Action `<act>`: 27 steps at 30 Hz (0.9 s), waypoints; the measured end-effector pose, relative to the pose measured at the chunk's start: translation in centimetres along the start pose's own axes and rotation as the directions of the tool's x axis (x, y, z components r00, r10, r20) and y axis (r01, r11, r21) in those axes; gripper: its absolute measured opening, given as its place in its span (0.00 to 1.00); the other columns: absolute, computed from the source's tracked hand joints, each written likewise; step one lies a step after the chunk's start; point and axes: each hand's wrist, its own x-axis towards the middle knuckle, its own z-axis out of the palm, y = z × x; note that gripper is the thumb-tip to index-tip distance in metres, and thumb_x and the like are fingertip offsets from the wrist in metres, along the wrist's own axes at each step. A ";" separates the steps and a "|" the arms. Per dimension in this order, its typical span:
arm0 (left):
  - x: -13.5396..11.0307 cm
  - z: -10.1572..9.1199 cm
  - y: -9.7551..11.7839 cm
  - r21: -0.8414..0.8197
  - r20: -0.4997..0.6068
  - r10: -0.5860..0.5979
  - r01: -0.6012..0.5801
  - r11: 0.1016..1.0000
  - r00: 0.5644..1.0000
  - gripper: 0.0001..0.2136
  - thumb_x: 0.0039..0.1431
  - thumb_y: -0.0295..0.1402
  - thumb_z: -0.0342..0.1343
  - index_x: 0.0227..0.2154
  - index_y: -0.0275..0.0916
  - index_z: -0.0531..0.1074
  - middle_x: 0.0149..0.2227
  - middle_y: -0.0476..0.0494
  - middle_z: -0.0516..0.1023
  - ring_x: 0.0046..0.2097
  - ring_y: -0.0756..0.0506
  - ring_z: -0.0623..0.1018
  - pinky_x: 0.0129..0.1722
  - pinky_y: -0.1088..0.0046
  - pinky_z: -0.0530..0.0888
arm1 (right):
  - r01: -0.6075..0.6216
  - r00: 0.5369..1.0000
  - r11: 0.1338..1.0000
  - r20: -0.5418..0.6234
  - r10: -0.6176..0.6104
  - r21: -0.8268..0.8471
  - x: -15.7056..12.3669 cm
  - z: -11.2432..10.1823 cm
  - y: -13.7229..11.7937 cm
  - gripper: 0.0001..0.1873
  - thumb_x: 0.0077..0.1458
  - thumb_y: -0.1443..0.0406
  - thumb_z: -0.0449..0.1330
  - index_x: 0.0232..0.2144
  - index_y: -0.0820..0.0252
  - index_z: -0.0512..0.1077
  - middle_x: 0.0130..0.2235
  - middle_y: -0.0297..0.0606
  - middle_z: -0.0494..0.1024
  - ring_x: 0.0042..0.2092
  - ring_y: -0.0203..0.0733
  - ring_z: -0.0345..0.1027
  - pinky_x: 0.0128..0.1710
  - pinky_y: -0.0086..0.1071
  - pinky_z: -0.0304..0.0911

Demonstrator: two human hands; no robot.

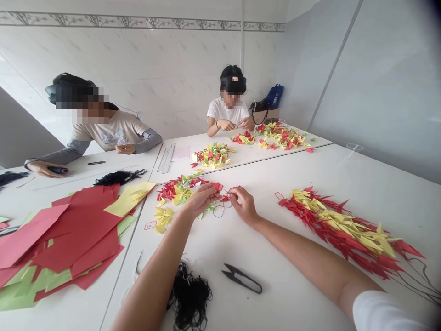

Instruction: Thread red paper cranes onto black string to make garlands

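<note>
The right hand (245, 205) pinches a black thread (220, 211) between thumb and fingertips, and the left hand (201, 200) has its fingers pressed together right at a small red folded paper piece (217, 186). Both forearms stretch across a white table (303, 299), with thread snips (241, 278) below and a long red-and-yellow paper strand (344, 230) to the right. A co-worker (227, 110) sits beyond, in a white-tiled room.

white tile walls (144, 78) with a leaf border (138, 21) behind white tables (344, 170).
</note>
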 end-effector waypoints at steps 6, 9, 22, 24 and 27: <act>0.0 0.1 0.1 0.012 0.002 0.003 -0.003 1.000 1.000 0.11 0.46 0.33 0.71 0.29 0.34 0.76 0.27 0.49 0.74 0.32 0.52 0.75 0.44 0.72 0.76 | 0.001 1.000 1.000 0.001 -0.001 0.003 0.0 0.0 0.0 0.08 0.65 0.68 0.53 0.37 0.55 0.72 0.34 0.37 0.77 0.33 0.40 0.66 0.35 0.35 0.65; -0.1 0.0 0.1 0.017 0.002 0.008 -0.008 1.000 1.000 0.11 0.46 0.33 0.71 0.29 0.34 0.76 0.26 0.49 0.74 0.32 0.52 0.75 0.44 0.72 0.76 | -0.006 1.000 1.000 0.000 0.006 0.003 0.0 0.0 -0.1 0.09 0.66 0.68 0.52 0.37 0.55 0.72 0.35 0.37 0.77 0.33 0.40 0.67 0.35 0.35 0.65; -0.1 -0.2 0.1 0.051 0.011 0.022 -0.022 0.998 1.000 0.10 0.49 0.34 0.70 0.31 0.34 0.77 0.28 0.49 0.74 0.33 0.52 0.75 0.45 0.72 0.75 | -0.011 1.000 1.000 0.003 0.011 -0.010 0.0 -0.1 -0.1 0.09 0.66 0.66 0.52 0.36 0.55 0.72 0.34 0.37 0.77 0.32 0.40 0.66 0.35 0.36 0.65; 0.0 -0.4 0.1 0.066 0.016 0.032 -0.033 0.997 0.999 0.10 0.50 0.34 0.69 0.32 0.35 0.77 0.29 0.48 0.74 0.33 0.52 0.74 0.45 0.72 0.75 | -0.016 1.000 1.000 0.005 0.016 -0.015 0.0 -0.1 -0.1 0.09 0.66 0.66 0.52 0.36 0.55 0.72 0.34 0.37 0.78 0.32 0.41 0.66 0.36 0.36 0.65; 0.1 -0.6 0.0 0.078 0.028 0.045 -0.047 0.996 0.999 0.10 0.51 0.35 0.69 0.32 0.35 0.78 0.30 0.49 0.73 0.33 0.52 0.74 0.46 0.72 0.75 | -0.025 1.000 1.000 0.008 0.025 -0.020 0.0 -0.1 -0.1 0.09 0.66 0.65 0.52 0.36 0.55 0.72 0.34 0.37 0.78 0.31 0.41 0.65 0.35 0.36 0.66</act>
